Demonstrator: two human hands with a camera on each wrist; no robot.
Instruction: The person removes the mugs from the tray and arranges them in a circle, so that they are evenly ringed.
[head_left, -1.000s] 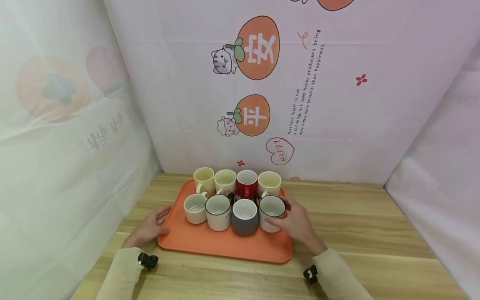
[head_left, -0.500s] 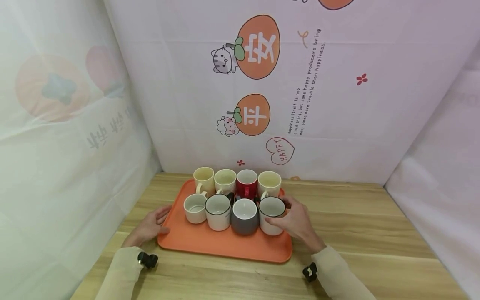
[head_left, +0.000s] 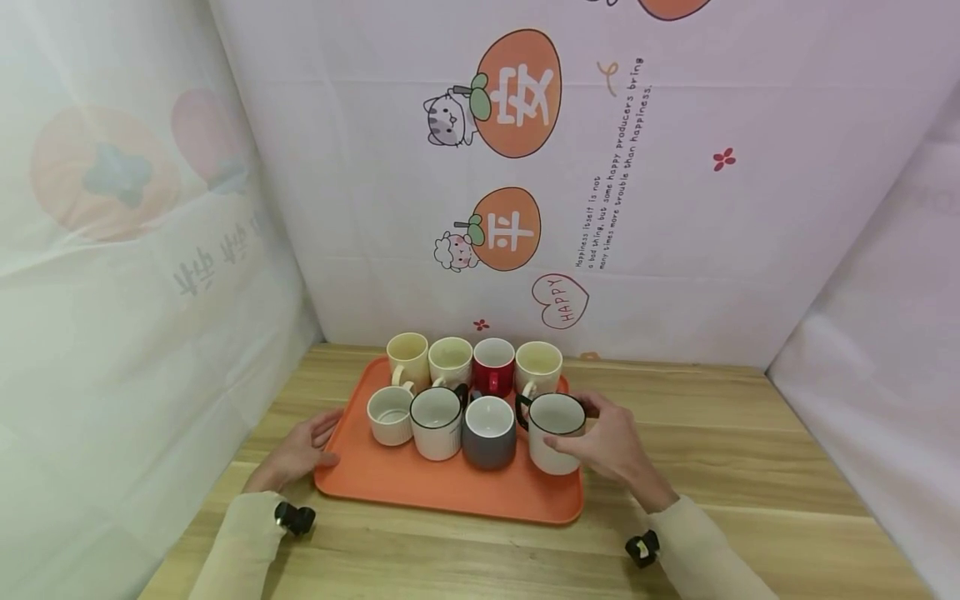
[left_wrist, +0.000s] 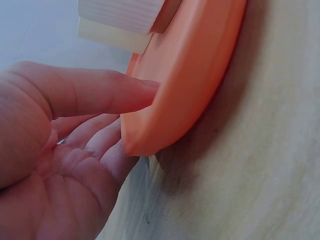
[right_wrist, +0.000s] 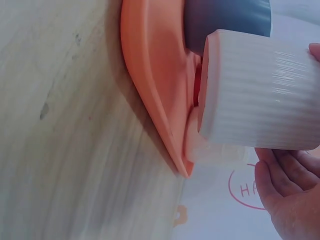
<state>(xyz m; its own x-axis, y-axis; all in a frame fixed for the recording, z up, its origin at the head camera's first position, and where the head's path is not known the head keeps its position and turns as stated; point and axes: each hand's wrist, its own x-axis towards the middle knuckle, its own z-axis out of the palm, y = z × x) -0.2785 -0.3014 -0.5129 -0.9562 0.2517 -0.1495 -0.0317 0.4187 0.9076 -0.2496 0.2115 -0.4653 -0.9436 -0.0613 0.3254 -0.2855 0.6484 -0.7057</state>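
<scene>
My right hand grips a white ribbed mug with a black rim and black handle, fingers behind and thumb in front. Seen from the right wrist, the mug's base is raised above the orange tray. At the tray's left edge my left hand holds the rim, its thumb on the inner side and its fingers on the outside. Left of the held mug, a grey mug, another black-rimmed white mug and a small white cup form the front row.
Behind, a yellowish mug, a pale cream mug, a red mug and another cream mug stand along the tray's back. The wooden table meets a printed cloth wall behind the tray.
The right hand has drawn the white mug up and to the right, away from the grey mug, and its black handle now shows. The left hand stays on the tray.
</scene>
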